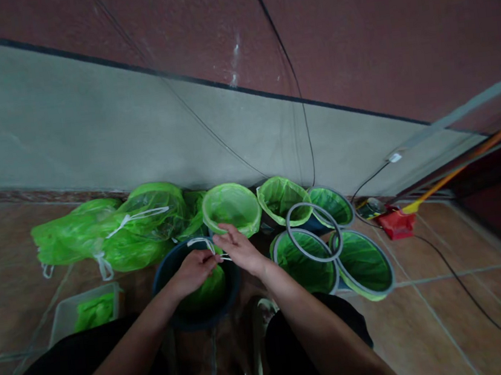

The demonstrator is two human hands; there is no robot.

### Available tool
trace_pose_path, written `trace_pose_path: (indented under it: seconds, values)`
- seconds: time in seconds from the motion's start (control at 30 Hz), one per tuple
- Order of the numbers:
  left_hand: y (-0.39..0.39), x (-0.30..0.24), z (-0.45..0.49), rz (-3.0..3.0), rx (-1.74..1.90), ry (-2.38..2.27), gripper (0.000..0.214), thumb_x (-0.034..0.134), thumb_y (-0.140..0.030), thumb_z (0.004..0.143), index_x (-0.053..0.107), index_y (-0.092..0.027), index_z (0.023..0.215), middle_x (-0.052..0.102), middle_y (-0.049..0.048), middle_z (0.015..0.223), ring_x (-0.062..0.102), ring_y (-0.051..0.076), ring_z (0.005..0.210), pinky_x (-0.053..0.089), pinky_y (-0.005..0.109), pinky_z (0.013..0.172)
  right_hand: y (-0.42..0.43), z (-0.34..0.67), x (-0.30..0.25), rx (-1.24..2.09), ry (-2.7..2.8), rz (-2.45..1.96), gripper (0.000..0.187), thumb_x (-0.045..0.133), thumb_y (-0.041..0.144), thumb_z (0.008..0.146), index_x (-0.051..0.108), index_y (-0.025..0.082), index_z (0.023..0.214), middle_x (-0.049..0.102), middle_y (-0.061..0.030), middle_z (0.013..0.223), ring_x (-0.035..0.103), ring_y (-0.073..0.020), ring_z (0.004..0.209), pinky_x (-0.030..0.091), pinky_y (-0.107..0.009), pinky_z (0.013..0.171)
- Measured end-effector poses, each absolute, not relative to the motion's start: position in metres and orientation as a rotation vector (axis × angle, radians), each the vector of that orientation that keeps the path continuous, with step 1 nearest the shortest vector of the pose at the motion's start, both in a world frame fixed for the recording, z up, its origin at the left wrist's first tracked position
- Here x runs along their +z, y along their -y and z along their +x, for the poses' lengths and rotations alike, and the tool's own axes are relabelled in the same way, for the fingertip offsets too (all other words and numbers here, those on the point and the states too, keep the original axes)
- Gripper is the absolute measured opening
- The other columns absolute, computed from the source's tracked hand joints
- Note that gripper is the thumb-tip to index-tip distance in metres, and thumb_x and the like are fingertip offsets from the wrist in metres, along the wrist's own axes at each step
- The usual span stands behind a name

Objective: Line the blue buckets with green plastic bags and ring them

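Note:
My left hand (pixel 196 272) is closed in a pinch on a white drawstring (pixel 198 240), which loops up above the fingers. Beside it, my right hand (pixel 241 250) has its fingers stretched out toward the left, and a strand of the string runs to its lower edge. Whether hidden fingers of that hand hook the strand I cannot make out. Both hands are over a dark blue bucket (pixel 167 310), with a bright green mesh bag (pixel 209 291) inside it, partly covered by my left hand.
Filled green bags (pixel 141 240) with white strings lie along the wall at left. A clear plastic box (pixel 61 323) holds green material. Several green-lined bins (pixel 231 205) stand ahead and right, a loose grey ring (pixel 294 240) resting on them. A red dustpan (pixel 396 223) and a black cable (pixel 461 283) lie farther right.

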State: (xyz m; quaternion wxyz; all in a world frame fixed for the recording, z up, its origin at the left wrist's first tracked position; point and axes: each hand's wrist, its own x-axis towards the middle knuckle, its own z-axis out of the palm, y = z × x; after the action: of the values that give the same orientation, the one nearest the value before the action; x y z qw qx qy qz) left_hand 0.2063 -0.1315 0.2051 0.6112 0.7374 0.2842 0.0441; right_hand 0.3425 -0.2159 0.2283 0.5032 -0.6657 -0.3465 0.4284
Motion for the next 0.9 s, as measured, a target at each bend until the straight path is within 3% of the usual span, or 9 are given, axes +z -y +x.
trace_pose_path:
  seconds: [0.07, 0.17, 0.23, 0.3, 0.43, 0.6, 0.73, 0.9]
  values:
    - [0.13, 0.206, 0.207, 1.608, 0.159, -0.727, 0.032, 0.058, -0.048, 0.076, 0.062, -0.019, 0.062, 0.053, -0.0026, 0.051, 0.049, 0.014, 0.051, 0.038, 0.026, 0.053, 0.219, 0.341, 0.225, 1.09, 0.933, -1.751, 0.043, 0.064, 0.033, 0.088, 0.054, 0.017, 0.127, 0.066, 0.0015, 0.077, 0.063, -0.0142, 0.072, 0.047, -0.026, 0.07]
    - [0.129, 0.21, 0.207, 1.438, 0.234, -0.838, 0.033, 0.061, -0.049, 0.073, 0.063, -0.018, 0.059, 0.057, -0.0014, 0.053, 0.049, 0.012, 0.05, 0.037, 0.025, 0.051, 0.223, 0.339, 0.225, 1.014, 1.161, -1.938, 0.011, 0.061, 0.021, 0.089, 0.067, 0.019, 0.097, 0.063, 0.0027, 0.069, 0.057, -0.0122, 0.065, 0.041, -0.024, 0.063]
    - [0.128, 0.212, 0.206, 1.318, 0.273, -0.887, 0.03, 0.068, -0.047, 0.068, 0.068, -0.017, 0.064, 0.063, 0.0003, 0.058, 0.053, 0.012, 0.053, 0.039, 0.025, 0.052, 0.224, 0.338, 0.23, 0.927, 1.235, -1.995, 0.018, 0.055, 0.017, 0.091, 0.066, 0.018, 0.076, 0.06, 0.0025, 0.064, 0.053, -0.0108, 0.061, 0.038, -0.022, 0.061]
    - [0.125, 0.212, 0.204, 1.236, 0.311, -0.93, 0.027, 0.073, -0.042, 0.062, 0.071, -0.016, 0.07, 0.068, 0.0021, 0.064, 0.058, 0.014, 0.059, 0.043, 0.026, 0.056, 0.225, 0.338, 0.236, 0.912, 1.251, -2.008, 0.027, 0.054, 0.018, 0.092, 0.062, 0.018, 0.067, 0.057, 0.003, 0.059, 0.049, -0.0101, 0.057, 0.035, -0.022, 0.058]
    - [0.119, 0.208, 0.201, 1.404, 0.394, -0.969, 0.02, 0.074, -0.031, 0.057, 0.074, -0.018, 0.072, 0.072, 0.002, 0.067, 0.064, 0.018, 0.065, 0.049, 0.031, 0.066, 0.226, 0.339, 0.241, 1.024, 1.38, -1.996, 0.024, 0.058, 0.02, 0.09, 0.065, 0.018, 0.067, 0.054, 0.004, 0.056, 0.049, -0.0106, 0.055, 0.033, -0.023, 0.057]
    - [0.12, 0.207, 0.2, 1.858, 0.388, -0.858, 0.016, 0.066, -0.034, 0.07, 0.076, -0.022, 0.075, 0.078, 0.0012, 0.081, 0.07, 0.024, 0.081, 0.05, 0.036, 0.085, 0.227, 0.343, 0.236, 0.946, 1.416, -2.187, 0.019, 0.058, 0.017, 0.088, 0.072, 0.019, 0.076, 0.069, -0.0013, 0.072, 0.06, -0.0145, 0.07, 0.04, -0.024, 0.066]
    - [0.125, 0.205, 0.201, 1.85, 0.415, -0.699, 0.021, 0.06, -0.033, 0.077, 0.076, -0.021, 0.086, 0.078, 0.0022, 0.088, 0.07, 0.022, 0.084, 0.052, 0.034, 0.085, 0.224, 0.343, 0.231, 0.785, 1.317, -2.123, 0.024, 0.051, 0.015, 0.09, 0.073, 0.02, 0.096, 0.073, -0.0038, 0.092, 0.064, -0.0167, 0.085, 0.044, -0.026, 0.078]
    - [0.129, 0.203, 0.202, 1.865, 0.506, -0.709, 0.024, 0.055, -0.027, 0.078, 0.074, -0.019, 0.09, 0.077, 0.0051, 0.091, 0.069, 0.021, 0.083, 0.052, 0.032, 0.082, 0.219, 0.337, 0.211, 0.935, 1.154, -1.848, 0.021, 0.052, 0.015, 0.086, 0.072, 0.02, 0.088, 0.068, 0.0004, 0.076, 0.06, -0.015, 0.074, 0.047, -0.025, 0.071]
